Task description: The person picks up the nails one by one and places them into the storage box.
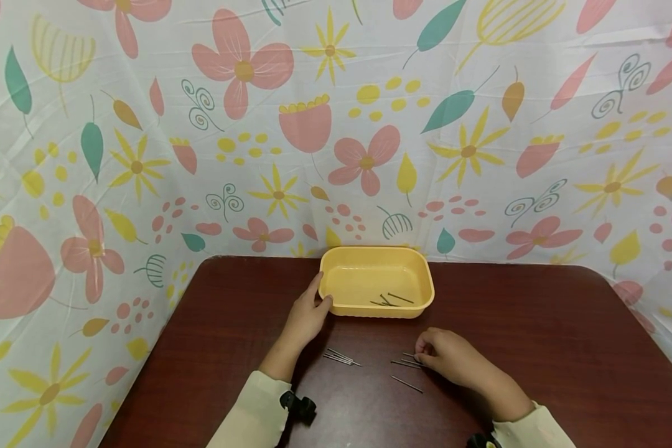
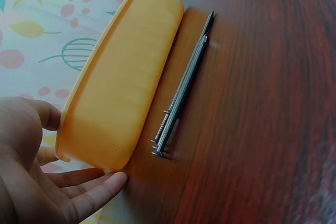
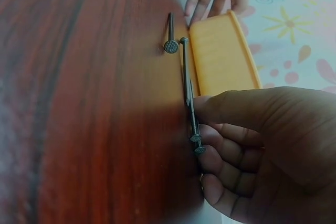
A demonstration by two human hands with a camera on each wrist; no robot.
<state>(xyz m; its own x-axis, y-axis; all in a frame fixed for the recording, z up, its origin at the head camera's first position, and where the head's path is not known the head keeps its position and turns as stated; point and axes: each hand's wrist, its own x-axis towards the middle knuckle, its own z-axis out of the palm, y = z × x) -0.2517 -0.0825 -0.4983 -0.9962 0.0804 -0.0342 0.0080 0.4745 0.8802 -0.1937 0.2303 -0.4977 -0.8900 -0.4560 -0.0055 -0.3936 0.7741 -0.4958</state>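
My left hand (image 1: 307, 316) grips the left end of a yellow plastic basin (image 1: 378, 310), thumb and fingers around its rim and wall. Several nails (image 1: 401, 298) lie inside it, toward the front right. My right hand (image 1: 448, 354) is low over the table in front of the basin, thumb and fingertips pinching at a nail in a small group of nails (image 1: 404, 362). The right wrist view shows flat-headed nails (image 3: 195, 129) right at the thumb and curled fingers. A single nail (image 1: 407, 384) lies nearer me. More nails (image 1: 341, 357) lie bunched together in front of the left hand.
The dark red-brown wooden table (image 1: 537, 323) carries everything. A floral cloth (image 1: 364, 112) hangs behind the basin and along the left side. Black wrist camera straps (image 1: 298, 407) sit at the cream sleeves (image 1: 257, 407).
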